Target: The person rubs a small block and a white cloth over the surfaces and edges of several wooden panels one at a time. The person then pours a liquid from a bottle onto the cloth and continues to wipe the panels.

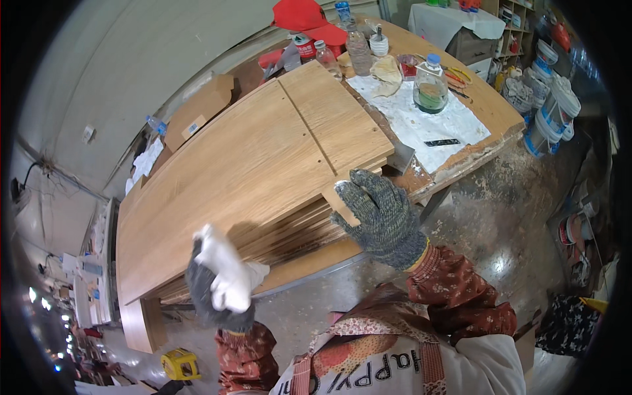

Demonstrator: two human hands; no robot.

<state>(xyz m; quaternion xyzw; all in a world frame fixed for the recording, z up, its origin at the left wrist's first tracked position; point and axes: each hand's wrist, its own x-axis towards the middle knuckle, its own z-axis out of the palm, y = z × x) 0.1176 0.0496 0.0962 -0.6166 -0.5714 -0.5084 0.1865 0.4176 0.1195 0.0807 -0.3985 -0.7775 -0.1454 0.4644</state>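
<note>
A stack of wood-grain panels (243,164) lies before me; the top one has a dark groove across it and several small holes. My left hand (203,293), in a dark grey knitted glove, grips a bunched white cloth (227,273) at the stack's near edge, both smeared by motion. At the near right corner of the stack, my right hand (383,220), gloved the same way, is closed on a small flat wood-coloured strip (341,205). Something white shows by the strip's upper end and on a gloved fingertip. The fingers partly cover the strip.
Beyond the stack, a worktable (484,72) carries a glass jar with green liquid (430,89), clear bottles (359,52), white paper (454,128) and a red cap (306,20). A yellow tape measure (180,364) sits low on the left. Buckets (546,125) stand at the right.
</note>
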